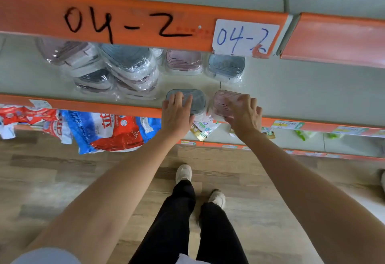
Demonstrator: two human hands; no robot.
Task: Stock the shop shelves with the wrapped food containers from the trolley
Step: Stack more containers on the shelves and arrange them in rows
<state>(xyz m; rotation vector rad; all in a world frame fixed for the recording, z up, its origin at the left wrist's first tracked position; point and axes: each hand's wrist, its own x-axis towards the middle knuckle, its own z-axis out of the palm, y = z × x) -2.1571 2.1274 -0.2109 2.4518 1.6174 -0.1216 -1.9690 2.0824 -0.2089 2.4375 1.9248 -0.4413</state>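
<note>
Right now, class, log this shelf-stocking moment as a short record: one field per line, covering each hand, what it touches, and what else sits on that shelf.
left hand: left hand rests flat on the grey-lidded container, fingers straight
right hand: right hand curled over the pink-lidded container
placement: both containers at the front edge of the shelf, side by side, apart
behind them: pink container and blue-grey container, a row further back
to the left: loose pile of wrapped containers
shelf label: paper tag reading 04-2
</note>
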